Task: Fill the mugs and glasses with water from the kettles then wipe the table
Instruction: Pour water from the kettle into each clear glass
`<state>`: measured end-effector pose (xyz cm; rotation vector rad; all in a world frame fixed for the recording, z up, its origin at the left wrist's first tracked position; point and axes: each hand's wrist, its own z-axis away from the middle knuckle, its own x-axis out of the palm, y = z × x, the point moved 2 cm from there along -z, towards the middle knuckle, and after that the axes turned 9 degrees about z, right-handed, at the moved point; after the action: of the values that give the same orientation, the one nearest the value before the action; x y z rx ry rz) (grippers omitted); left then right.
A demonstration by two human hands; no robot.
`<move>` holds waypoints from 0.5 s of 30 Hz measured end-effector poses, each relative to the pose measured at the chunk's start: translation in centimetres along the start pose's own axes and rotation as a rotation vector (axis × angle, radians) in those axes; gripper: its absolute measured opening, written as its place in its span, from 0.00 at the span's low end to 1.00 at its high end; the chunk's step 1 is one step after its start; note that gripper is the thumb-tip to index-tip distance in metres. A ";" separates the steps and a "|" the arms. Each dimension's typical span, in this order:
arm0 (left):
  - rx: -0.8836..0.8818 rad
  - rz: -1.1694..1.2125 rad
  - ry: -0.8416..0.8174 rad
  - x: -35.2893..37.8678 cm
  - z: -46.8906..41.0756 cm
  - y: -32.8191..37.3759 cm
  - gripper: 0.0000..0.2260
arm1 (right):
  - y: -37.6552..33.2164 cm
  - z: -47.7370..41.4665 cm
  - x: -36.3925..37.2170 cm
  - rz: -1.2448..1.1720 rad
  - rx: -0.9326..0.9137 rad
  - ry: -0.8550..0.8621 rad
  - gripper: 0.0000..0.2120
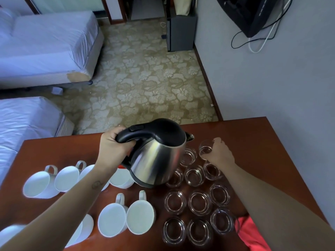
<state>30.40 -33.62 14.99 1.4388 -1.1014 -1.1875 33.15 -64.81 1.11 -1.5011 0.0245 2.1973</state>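
Clearly the steel kettle with its black lid is up off the table, gripped by its black handle in the left hand, whose fingers are wrapped right round the grip. It leans with its spout pointing away from that hand and toward the right hand. The right hand has its fingers curled round a clear glass just beyond the spout; whether this glass stands on the wood or is lifted cannot be told. Nearer the person than the right hand, below its wrist and forearm, the other glasses stand upright in close rows, some partly hidden behind the kettle's body. Under and around the left forearm sit the white mugs, a row on its outer side and a pair on its inner side, handles pointing away from the person. Beside the right elbow a red cloth lies at the table's near edge. Past both hands lie a flowered carpet and two white beds.
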 end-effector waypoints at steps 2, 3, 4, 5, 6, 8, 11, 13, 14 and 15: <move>-0.020 -0.001 0.004 0.0 0.1 0.1 0.09 | 0.2 0.2 -0.1 -0.022 0.009 0.023 0.42; -0.035 0.000 0.012 -0.1 0.1 0.1 0.10 | 0.2 0.5 -0.3 -0.035 0.012 0.040 0.42; -0.048 0.004 0.021 -0.2 0.2 0.2 0.11 | 0.2 0.7 -0.5 -0.048 0.011 0.060 0.41; -0.055 0.006 0.031 -0.4 0.3 0.4 0.11 | 0.0 0.9 -0.9 -0.063 0.004 0.078 0.40; -0.058 0.006 0.039 -0.5 0.5 0.5 0.10 | -0.1 1.1 -1.3 -0.080 -0.010 0.092 0.40; -0.059 0.012 0.056 -0.8 1.0 1.0 0.08 | -0.4 1.5 -2.4 -0.109 -0.047 0.121 0.40; -0.047 -0.010 0.064 -1.4 1.9 2.0 0.06 | -0.9 2.4 -4.1 -0.193 -0.094 0.163 0.39; -0.041 -0.022 0.071 -1.9 2.4 2.5 0.06 | -1.2 3.2 -5.0 -0.276 -0.142 0.176 0.39; -0.035 -0.024 0.074 -2.2 2.7 2.8 0.06 | -1.4 3.6 -5.3 -0.302 -0.173 0.173 0.40; -0.023 -0.030 0.075 -2.5 3.1 3.0 0.06 | -1.6 4.1 -5.5 -0.321 -0.206 0.160 0.40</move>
<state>26.80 -31.96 18.07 1.4745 -1.0148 -1.1540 31.73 -64.33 8.06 -1.6572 -0.3750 1.8662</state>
